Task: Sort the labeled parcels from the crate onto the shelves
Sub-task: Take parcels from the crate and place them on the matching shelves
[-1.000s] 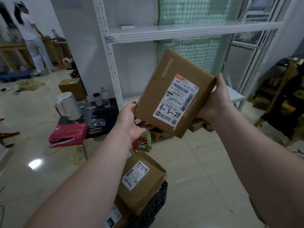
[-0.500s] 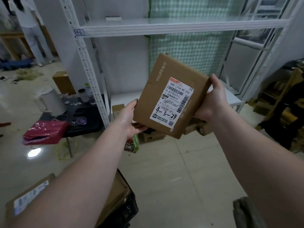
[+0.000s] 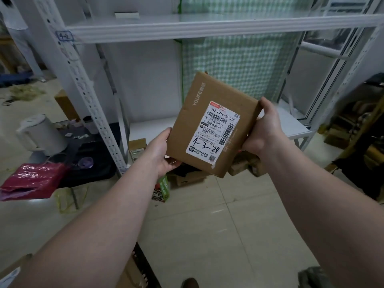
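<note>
— What's nearest?
— The black crate (image 3: 145, 265), low, below both forearms.
— And the parcel (image 3: 214, 125)?
— Tilted, label up, marked 4-3-24. Left hand (image 3: 161, 151) grips its lower-left edge; right hand (image 3: 262, 129) clasps its right edge.
— Beyond the fingers?
— The lower shelf (image 3: 291, 129) just behind; the upper shelf (image 3: 207, 28), tagged 4-2, above.

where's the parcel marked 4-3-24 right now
In the head view the parcel is centre frame, held up between the left hand and right hand, in front of the white shelf unit, below its 4-2 shelf.
</note>
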A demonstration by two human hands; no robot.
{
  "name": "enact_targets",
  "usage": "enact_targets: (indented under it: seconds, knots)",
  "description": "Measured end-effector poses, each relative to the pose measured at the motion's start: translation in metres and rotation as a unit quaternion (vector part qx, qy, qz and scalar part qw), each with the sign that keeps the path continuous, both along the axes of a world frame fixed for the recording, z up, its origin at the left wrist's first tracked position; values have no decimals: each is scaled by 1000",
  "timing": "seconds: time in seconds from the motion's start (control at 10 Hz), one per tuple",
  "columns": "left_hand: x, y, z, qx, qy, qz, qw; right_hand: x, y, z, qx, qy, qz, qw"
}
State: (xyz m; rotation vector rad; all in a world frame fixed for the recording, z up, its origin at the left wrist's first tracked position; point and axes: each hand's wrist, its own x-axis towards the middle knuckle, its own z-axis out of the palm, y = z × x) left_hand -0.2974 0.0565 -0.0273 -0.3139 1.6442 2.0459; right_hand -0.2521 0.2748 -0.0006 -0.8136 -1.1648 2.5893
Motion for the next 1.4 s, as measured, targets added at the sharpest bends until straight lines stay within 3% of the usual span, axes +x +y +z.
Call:
enact_targets:
  seconds: [0.3,0.7,0.9,1.1,1.2,1.3,1.4]
  knots:
    - [-123,29,-14,-5,-33,9,999,-119,23,-12,11,-23,-11,1000]
    - [-247,39,-51,-63,-51,29,996,-254,43,-50,29,-43,61,997]
    - [-305,44,-77,-109,-48,34,992,-337,51,-96,24,-29,147,988]
    - [-359,52,-126,-89,-115,21,989,-410,48,-161,47,-45,199,978]
    - [-384,52,-162,-104,-132,76,983,-438,41,-201,41,-58,211,975]
    - [-413,47,-211,-146,-120,99,977,-459,32,-245,41,-67,213,974]
    - [-440,33,-258,-147,-70,40,986,-474,22,-286,42,-63,221,972]
